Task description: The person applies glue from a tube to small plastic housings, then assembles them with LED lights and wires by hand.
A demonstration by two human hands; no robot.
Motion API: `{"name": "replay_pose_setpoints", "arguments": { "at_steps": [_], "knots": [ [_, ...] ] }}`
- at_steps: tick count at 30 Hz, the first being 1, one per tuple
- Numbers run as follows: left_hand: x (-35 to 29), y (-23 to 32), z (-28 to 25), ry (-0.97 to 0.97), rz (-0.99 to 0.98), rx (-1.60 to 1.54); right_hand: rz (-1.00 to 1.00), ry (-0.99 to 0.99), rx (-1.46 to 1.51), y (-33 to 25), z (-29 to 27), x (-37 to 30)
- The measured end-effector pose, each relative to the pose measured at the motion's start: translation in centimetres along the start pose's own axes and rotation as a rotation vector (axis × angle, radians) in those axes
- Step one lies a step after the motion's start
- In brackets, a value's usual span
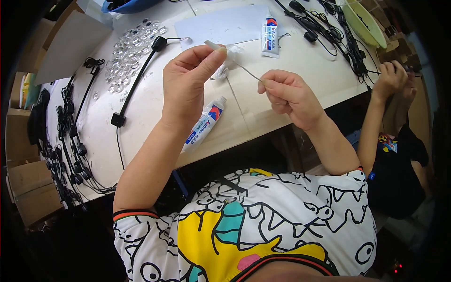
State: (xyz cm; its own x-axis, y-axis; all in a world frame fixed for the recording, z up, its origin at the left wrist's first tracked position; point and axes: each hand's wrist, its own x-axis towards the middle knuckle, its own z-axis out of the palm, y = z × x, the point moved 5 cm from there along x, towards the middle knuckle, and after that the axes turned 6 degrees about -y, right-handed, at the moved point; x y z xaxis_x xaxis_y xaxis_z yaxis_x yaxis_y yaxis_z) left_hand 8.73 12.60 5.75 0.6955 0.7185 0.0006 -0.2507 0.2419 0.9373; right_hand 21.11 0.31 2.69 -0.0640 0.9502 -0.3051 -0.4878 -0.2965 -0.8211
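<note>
My left hand (190,77) is raised over the table, thumb and fingers pinching a small white strip (213,44). A thin grey rod or wire (247,72) runs from that pinch down to my right hand (289,96), which grips its other end between thumb and forefinger. Whether the strip is wrapped round the rod or only touches it, I cannot tell. Crumpled white tissue (221,73) lies on the table behind the fingers. Beside my left forearm rests a white and blue squeeze tube (205,123); a second such tube (270,40) lies farther back.
Many clear round discs (124,58) spread across the left of the white table (244,120). A black cable with square ends (136,87) lies near them. More black cables (70,141) bunch at the left edge and cables (338,35) at the far right. Another person's hand (392,77) works at right.
</note>
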Motion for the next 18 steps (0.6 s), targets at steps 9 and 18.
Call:
{"name": "replay_pose_setpoints", "arguments": {
  "at_steps": [9,18],
  "knots": [
    [-0.2,-0.3,0.4,-0.056,-0.098,0.091,-0.096,0.057,-0.183,-0.8,-0.7,0.0],
    [-0.1,0.4,1.0,-0.092,0.012,0.097,-0.046,-0.014,0.042,-0.1,0.1,0.5]
  ]
}}
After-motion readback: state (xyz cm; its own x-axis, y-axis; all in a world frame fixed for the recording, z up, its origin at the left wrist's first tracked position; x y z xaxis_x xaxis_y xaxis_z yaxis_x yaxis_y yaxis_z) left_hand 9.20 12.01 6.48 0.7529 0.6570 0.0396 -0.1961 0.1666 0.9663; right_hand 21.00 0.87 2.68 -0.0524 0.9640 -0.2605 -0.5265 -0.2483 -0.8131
